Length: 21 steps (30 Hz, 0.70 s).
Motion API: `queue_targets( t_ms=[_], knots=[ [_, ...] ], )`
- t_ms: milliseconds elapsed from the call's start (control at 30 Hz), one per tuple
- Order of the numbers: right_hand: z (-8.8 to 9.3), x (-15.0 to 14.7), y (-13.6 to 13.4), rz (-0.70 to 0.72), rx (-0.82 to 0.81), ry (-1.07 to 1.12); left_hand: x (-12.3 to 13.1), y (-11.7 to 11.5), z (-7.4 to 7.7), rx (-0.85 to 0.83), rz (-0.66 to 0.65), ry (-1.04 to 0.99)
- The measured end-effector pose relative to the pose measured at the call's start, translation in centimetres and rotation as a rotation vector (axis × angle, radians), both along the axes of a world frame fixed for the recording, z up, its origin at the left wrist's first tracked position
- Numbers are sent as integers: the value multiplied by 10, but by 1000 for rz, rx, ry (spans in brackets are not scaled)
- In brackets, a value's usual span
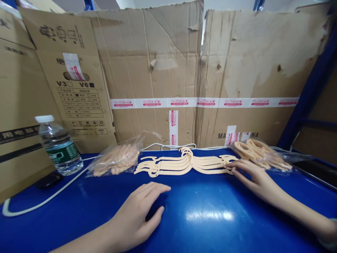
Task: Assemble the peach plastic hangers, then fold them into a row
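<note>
Several cream hangers (pixel 171 165) lie overlapped in a row on the blue table (pixel 200 200), their hooks bunched at the middle. My right hand (pixel 252 175) touches the right end of the row with its fingertips, fingers apart; a grip on a hanger does not show. Nearer to me, my left hand (pixel 142 211) hovers over or rests on the table, thumb and fingers apart, holding nothing. Left of the row lies a clear bag of cream hangers (pixel 118 160). Another bagged bundle of hangers (pixel 260 154) sits behind my right hand.
A water bottle (pixel 61 147) stands at the left, beside a black object (pixel 49 180). One white cable (pixel 47 200) curves along the table's left side. Cardboard sheets (pixel 158 77) form a wall at the back. A dark flat device (pixel 316 174) lies at the right.
</note>
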State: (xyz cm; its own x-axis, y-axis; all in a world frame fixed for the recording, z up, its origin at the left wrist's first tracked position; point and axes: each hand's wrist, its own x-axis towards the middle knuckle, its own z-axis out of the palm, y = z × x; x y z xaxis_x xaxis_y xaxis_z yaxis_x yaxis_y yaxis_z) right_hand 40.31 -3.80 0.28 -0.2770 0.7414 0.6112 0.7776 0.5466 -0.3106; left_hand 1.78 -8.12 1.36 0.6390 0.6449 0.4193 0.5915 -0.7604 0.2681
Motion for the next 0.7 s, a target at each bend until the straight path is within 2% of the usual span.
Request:
queue_targets(
  t_ms=[133,400,533,700],
  knots=[
    [-3,1,1,0,28,-41,0,-1,-2,1,3,-35],
    [-3,-3,-2,70,-14,-206,-1,-1,-7,-46,37,-90],
    [-5,-1,-2,78,-25,-242,0,-1,-4,-186,63,-149],
    [-8,1,-1,71,-61,-283,7,-5,5,-461,112,-295]
  ],
)
